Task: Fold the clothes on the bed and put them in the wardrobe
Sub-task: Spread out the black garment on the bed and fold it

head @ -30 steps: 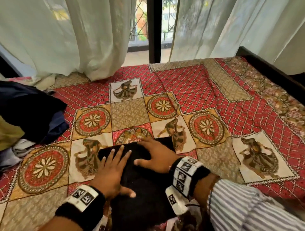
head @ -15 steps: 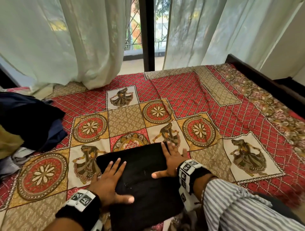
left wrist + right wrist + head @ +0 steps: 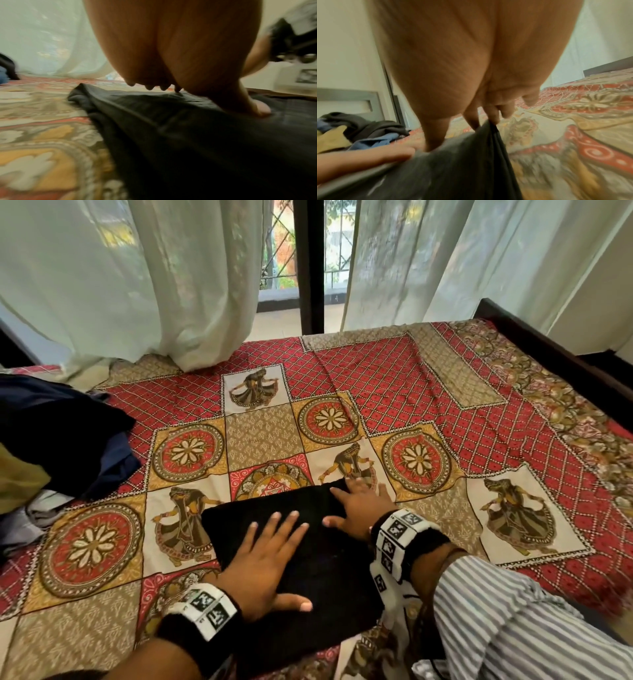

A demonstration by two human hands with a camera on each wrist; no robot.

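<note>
A folded black garment (image 3: 318, 556) lies on the patterned bedspread (image 3: 445, 392) at the near edge of the bed. My left hand (image 3: 274, 546) rests flat on its middle with straight, spread fingers (image 3: 149, 86) and the thumb (image 3: 260, 109) out to the right. My right hand (image 3: 359, 505) lies flat at the garment's far right corner, fingers (image 3: 488, 115) straight, partly on the cloth (image 3: 453, 169) and partly on the bedspread. Neither hand grips the black garment (image 3: 205, 135).
A heap of unfolded clothes (image 3: 51, 440), dark blue, black and olive, sits at the left edge of the bed. Pale curtains (image 3: 137, 278) hang behind the bed, with a dark window post (image 3: 310, 265) between them. A dark bed frame (image 3: 548, 350) runs along the right.
My right hand slid from the garment's top middle out to its far right corner. My left hand moved from the left part toward the centre, still flat.
</note>
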